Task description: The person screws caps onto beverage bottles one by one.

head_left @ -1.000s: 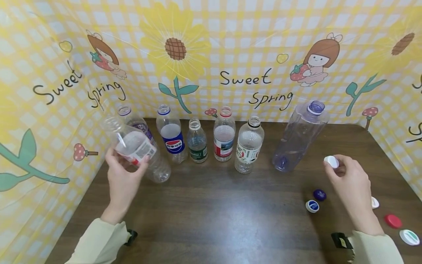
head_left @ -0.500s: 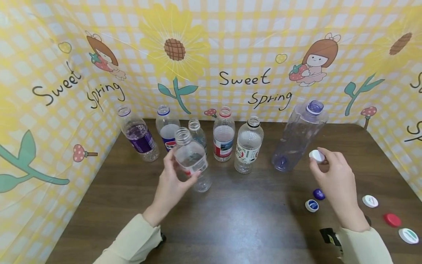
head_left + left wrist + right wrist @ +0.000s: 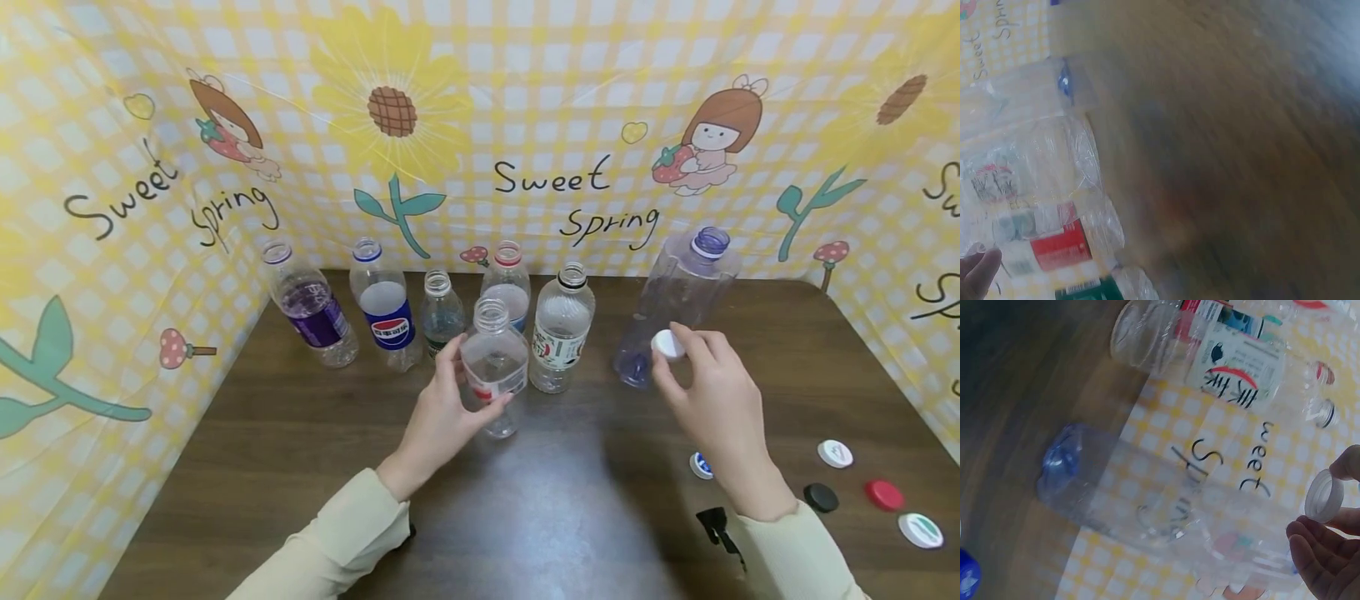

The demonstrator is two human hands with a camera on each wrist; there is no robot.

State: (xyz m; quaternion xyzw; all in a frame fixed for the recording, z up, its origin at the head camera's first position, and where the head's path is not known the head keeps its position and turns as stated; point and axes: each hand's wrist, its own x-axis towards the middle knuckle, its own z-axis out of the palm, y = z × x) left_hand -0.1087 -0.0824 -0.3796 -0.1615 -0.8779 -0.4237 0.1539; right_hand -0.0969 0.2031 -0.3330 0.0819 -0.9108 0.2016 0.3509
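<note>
My left hand (image 3: 442, 421) grips a clear plastic bottle (image 3: 495, 362) with a red-and-white label, thumb on one side and fingers on the other. Its neck is uncapped and points up; whether the base touches the table I cannot tell. Between thumb and fingers, my right hand (image 3: 716, 396) pinches a white bottle cap (image 3: 667, 344), held in front of a tall purple-tinted bottle (image 3: 675, 292). The hollow inside of that cap (image 3: 1324, 495) faces the camera in the right wrist view. Only a fingertip (image 3: 985, 269) of the left hand appears in the left wrist view.
Uncapped bottles line the table's back: a purple-label one (image 3: 318, 317), a Pepsi bottle (image 3: 386, 317), a small green-label one (image 3: 441, 312), a red-ringed one (image 3: 507, 279) and a black-ringed one (image 3: 562, 329). At right lie white (image 3: 836, 453), black (image 3: 821, 497) and red (image 3: 885, 495) caps.
The left hand has carried the clear bottle from the far left to the middle. The right hand has moved left with the white cap, bringing the two nearer each other.
</note>
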